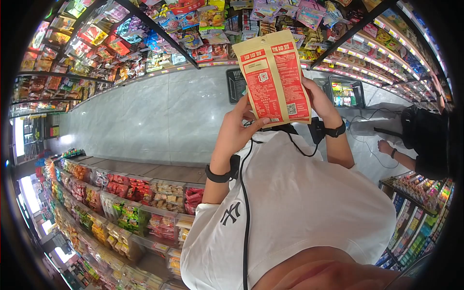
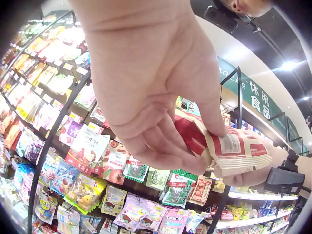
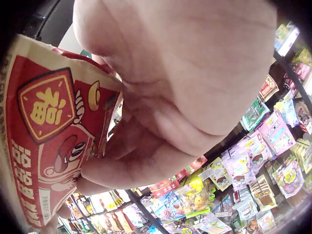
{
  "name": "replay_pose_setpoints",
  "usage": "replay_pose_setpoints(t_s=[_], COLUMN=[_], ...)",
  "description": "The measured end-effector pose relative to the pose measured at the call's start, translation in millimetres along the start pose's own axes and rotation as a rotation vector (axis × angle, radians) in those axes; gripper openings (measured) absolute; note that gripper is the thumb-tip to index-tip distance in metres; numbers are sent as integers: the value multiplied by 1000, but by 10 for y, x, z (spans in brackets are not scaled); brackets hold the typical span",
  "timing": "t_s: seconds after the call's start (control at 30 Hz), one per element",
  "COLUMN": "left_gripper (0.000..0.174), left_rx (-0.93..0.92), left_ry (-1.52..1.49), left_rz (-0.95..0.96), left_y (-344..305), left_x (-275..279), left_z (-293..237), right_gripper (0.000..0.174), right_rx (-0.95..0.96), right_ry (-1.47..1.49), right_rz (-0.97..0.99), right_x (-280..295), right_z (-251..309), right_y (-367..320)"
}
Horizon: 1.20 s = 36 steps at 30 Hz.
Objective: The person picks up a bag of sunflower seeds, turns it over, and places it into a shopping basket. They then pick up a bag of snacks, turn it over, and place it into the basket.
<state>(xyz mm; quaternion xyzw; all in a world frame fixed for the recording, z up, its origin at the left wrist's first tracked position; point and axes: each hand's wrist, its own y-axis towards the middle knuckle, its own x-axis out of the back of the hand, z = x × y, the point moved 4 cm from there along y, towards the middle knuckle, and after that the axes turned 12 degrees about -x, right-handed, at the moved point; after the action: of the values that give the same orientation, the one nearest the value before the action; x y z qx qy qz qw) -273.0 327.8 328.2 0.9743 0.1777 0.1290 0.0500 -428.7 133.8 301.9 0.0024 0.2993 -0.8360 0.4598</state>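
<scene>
A tan-and-red snack bag point(image 1: 263, 89) stands upright in front of the chest, its printed back panel with a QR code facing the wearer. My left hand point(image 1: 234, 129) grips its lower left corner, thumb across the front and fingers behind. At the opposite edge, my right hand point(image 1: 321, 100) holds the bag, with its fingers mostly hidden behind. In the right wrist view, the other face of the bag point(image 3: 53, 131) shows a cartoon figure and a gold character in a red diamond. The left wrist view shows a barcode on the bag's bottom end point(image 2: 231, 145).
Racks of hanging snack packets point(image 1: 212, 19) line the far side of the aisle. Bins of packaged snacks point(image 1: 140, 191) stand at the left. Dark shopping baskets point(image 1: 357, 92) sit on the grey floor point(image 1: 159, 106), one holding packets. Another person point(image 1: 425, 140) in black is at the right.
</scene>
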Motion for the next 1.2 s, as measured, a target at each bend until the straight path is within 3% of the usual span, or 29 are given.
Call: replay_pose_setpoints(t_s=[0.37,0.8,1.2], left_gripper=[79,79,69], left_rx=[-3,-3,13], left_ry=[-1,-8,-22], left_rz=[13,20,5], left_y=[1,15,49], left_x=[-47,-87,-60], left_z=[9,46,-37], right_gripper=[52,53,52], right_rx=[8,21,8], right_ry=[-31,-10,5], right_rz=[78,-8,-18], right_x=[74,58,20], right_z=[-50,-52,-7], right_y=[-1,-56,-24])
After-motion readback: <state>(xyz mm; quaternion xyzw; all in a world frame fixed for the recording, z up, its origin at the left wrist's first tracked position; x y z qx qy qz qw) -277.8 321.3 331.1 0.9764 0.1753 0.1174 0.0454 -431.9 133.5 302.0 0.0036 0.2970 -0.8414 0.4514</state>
